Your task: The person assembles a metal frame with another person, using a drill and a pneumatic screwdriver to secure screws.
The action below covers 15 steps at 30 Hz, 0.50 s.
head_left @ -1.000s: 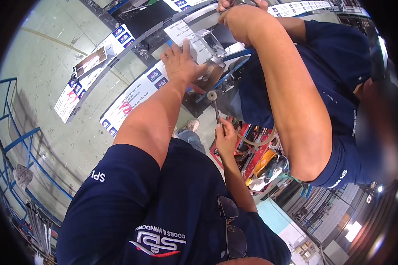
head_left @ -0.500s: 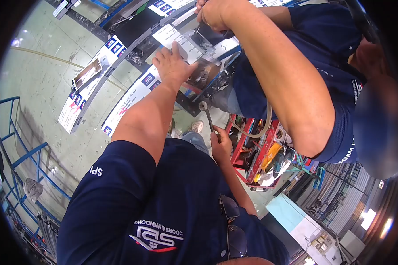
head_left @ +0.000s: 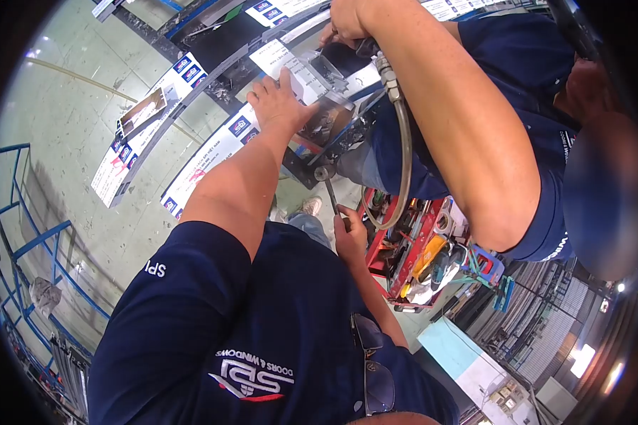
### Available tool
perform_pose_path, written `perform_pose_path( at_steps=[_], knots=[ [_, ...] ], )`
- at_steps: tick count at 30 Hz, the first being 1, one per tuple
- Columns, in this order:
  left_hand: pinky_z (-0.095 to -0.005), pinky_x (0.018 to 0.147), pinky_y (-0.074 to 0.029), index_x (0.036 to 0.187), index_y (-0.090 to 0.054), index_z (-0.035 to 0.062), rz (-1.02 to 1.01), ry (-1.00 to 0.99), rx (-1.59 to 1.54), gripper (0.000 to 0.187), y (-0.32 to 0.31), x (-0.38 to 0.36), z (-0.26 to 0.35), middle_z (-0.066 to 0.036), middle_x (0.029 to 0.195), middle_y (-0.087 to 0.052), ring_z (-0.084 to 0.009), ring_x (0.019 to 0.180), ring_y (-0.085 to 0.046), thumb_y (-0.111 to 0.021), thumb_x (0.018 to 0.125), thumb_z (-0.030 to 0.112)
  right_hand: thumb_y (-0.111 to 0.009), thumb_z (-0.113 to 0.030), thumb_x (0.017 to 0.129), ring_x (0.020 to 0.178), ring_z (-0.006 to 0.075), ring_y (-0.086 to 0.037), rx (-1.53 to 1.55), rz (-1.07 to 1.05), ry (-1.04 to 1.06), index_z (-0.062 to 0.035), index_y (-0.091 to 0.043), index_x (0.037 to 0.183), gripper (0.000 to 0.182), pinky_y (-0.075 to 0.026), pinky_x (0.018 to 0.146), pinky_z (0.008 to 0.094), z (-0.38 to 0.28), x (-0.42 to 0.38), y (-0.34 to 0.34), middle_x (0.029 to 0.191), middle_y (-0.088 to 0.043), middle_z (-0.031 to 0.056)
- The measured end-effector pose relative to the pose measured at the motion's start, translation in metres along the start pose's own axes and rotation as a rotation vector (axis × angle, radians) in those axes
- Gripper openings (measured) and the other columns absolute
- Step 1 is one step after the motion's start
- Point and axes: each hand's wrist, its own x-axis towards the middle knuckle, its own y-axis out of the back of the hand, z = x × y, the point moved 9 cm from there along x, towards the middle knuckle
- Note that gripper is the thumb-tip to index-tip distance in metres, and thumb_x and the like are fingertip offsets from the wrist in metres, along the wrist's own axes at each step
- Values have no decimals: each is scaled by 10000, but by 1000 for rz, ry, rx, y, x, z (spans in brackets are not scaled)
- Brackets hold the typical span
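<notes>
My left hand (head_left: 282, 106) lies palm down with its fingers spread on a frame profile (head_left: 216, 152) covered in white and blue printed film. Beside its thumb is a grey metal part (head_left: 326, 120) at the frame's joint. Lower down, near my body, my right hand (head_left: 351, 237) is closed round the handle of a hammer (head_left: 323, 173). The round hammer head points up towards the frame, just below its dark corner. A co-worker's hand (head_left: 351, 20) grips a dark tool (head_left: 366, 48) with a hose fitting, mostly hidden by the forearm.
A clear air hose (head_left: 406, 156) hangs from the co-worker's tool. The co-worker stands close on the right. Behind is a red tool cart (head_left: 411, 248) filled with tools. Another film-covered profile (head_left: 142, 134) lies to the left, and a blue metal rack (head_left: 42, 241) stands at far left.
The co-worker's hand and tool have shifted, bringing the hose and its fitting into view. My right hand and the hammer have moved slightly left; my left hand stays on the frame.
</notes>
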Motion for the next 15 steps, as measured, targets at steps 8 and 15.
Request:
perform_pose_path(
  at_steps=[8, 15],
  knots=[
    [-515, 1120, -243, 1566, -334, 202, -8, 7, -25, 1076, 2, 0, -1, -199, 1425, -442, -389, 1352, -387, -747, 726, 733, -636, -143, 988, 629, 43, -480, -5, -46, -12, -21, -655, 1259, 298, -379, 572, 236, -5, 1, -5, 710, -562, -38],
    [-556, 1148, -208, 1559, -344, 195, 52, -10, -16, 1091, -4, 2, -3, -200, 1406, -464, -411, 1374, -372, -691, 715, 792, -636, -154, 993, 630, 45, -483, -12, -65, -27, -34, -655, 1272, 304, -386, 570, 243, -5, 1, -9, 715, -565, -40]
  ],
)
